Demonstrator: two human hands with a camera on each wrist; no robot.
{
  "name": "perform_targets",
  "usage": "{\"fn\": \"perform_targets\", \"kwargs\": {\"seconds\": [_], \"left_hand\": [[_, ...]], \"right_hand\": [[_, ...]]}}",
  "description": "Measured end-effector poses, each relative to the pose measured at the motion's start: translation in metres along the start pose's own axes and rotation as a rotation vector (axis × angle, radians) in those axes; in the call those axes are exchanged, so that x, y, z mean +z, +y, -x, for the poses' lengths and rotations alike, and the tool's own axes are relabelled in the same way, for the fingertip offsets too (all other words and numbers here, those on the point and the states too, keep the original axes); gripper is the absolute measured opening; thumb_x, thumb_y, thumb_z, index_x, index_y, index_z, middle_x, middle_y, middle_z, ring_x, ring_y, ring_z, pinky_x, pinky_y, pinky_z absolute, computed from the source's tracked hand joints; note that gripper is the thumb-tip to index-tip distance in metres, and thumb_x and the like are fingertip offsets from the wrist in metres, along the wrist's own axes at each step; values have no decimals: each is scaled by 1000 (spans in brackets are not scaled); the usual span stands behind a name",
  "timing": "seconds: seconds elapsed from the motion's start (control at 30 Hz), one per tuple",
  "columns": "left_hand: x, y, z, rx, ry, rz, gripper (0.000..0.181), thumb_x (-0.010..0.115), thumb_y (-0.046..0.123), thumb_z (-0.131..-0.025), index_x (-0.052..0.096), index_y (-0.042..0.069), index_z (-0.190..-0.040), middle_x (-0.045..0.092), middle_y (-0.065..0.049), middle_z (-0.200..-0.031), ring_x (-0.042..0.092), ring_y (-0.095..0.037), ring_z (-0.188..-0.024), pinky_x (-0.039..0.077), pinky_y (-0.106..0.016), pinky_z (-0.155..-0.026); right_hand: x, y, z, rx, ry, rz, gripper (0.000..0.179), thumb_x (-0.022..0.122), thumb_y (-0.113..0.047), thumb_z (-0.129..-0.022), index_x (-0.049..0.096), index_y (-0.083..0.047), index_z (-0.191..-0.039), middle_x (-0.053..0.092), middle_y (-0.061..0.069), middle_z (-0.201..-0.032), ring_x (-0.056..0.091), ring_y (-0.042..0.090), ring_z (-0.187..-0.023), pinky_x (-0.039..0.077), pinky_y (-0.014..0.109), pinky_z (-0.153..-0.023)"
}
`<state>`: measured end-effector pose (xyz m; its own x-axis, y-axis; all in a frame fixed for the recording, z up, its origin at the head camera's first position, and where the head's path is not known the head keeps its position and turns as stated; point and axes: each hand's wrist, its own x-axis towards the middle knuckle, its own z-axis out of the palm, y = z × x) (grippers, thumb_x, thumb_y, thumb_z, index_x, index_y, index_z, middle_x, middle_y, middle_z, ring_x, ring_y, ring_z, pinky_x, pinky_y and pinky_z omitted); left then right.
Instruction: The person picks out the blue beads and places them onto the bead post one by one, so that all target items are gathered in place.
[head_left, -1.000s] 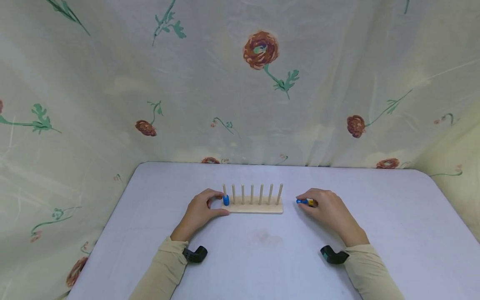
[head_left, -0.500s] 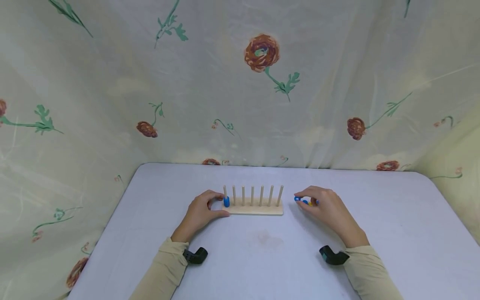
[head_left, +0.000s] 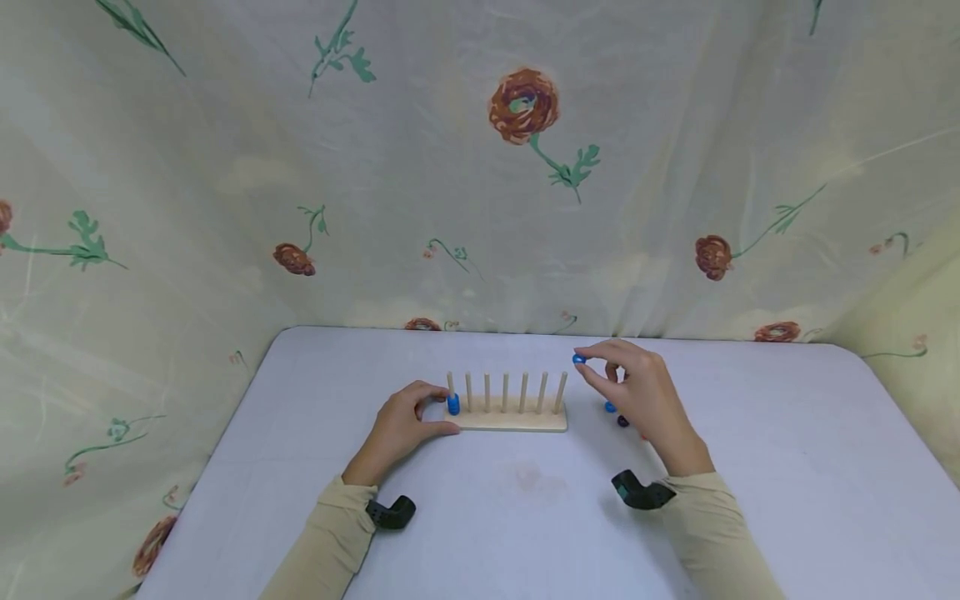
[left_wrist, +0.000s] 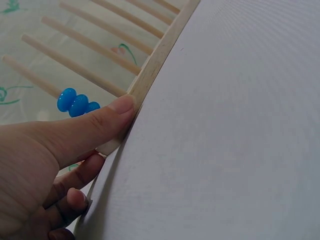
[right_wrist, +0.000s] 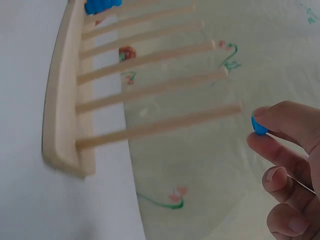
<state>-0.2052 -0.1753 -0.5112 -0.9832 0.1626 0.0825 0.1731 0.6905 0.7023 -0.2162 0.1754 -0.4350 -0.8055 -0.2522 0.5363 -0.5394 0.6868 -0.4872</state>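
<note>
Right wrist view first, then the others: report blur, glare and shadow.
Right wrist: the wooden rack looks soft and blurred; left wrist: small glints on the blue beads; head: a soft shadow on the white table beside the right sleeve.

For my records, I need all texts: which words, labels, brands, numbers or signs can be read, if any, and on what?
No text can be read in any view.
Peg rack and blue beads: no lettering seen.
Curtain: printed plants, no words.
Black wrist devices: any marks too small to read.
</note>
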Motion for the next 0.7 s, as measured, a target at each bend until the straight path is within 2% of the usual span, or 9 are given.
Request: {"fn": "perform_targets", "kwargs": {"seconds": [0.17, 0.33, 0.5, 0.7], "left_hand": [[0, 0, 0, -3, 0, 4, 51, 93, 33, -75, 75, 15, -120, 62, 2, -95, 43, -12, -73, 35, -24, -65], [-1, 1, 0, -1, -1, 12, 51, 92, 33, -76, 75, 15, -119, 62, 2, -96, 43, -12, -73, 35, -24, -65], [-1, 1, -1, -2, -2, 11, 51, 92, 34, -75, 75, 15, -119, 62, 2, -95, 43, -11, -73, 35, -24, -65], [0, -1, -2, 15, 8, 12, 51, 93, 34, -74, 76, 15, -118, 60, 1, -88, 42, -11, -70, 33, -24, -63]], "right_hand": [[12, -18, -12, -38, 21, -47, 21, 84, -13, -87, 82, -13, -108, 75, 1, -93, 47, 9, -64, 33, 23, -53], [28, -38, -21, -46, -13, -96, 21, 85, -16, -86, 83, -14, -107, 75, -1, -90, 46, 8, -65, 31, 23, -53], [42, -56, -28, -28, -73, -98, 20, 83, -23, -89, 82, -16, -108, 79, 0, -99, 56, 12, -72, 41, 24, -59], [54, -69, -33, -41, -93, -90, 20, 82, -25, -90, 82, -19, -110, 79, -2, -103, 64, 17, -83, 50, 30, -69]]}}
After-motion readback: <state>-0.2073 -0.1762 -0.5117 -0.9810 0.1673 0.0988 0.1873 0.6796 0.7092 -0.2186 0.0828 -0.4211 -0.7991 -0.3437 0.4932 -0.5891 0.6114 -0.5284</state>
